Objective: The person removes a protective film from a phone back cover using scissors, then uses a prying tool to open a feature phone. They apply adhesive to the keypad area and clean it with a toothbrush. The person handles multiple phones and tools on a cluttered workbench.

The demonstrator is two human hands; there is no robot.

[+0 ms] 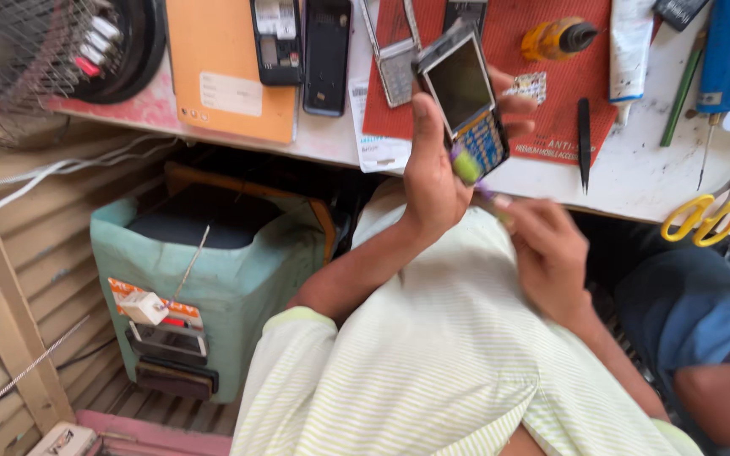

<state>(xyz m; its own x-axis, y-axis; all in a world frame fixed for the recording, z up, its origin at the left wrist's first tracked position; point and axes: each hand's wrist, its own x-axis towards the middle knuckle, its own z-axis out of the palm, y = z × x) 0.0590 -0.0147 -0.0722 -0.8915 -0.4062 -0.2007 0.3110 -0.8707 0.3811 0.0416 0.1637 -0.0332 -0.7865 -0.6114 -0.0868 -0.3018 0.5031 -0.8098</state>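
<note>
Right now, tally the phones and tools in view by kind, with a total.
Phones or phone bodies: 5 (one in the left hand)
Small brush: 1, in the right hand
Scissors: 1
Screwdrivers: 2
Tweezers: 1
Total: 10

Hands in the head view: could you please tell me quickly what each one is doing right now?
Left hand: closed around a keypad phone, held up.
Right hand: closed on a small purple-and-green tool whose tip meets the phone's lower end.
</note>
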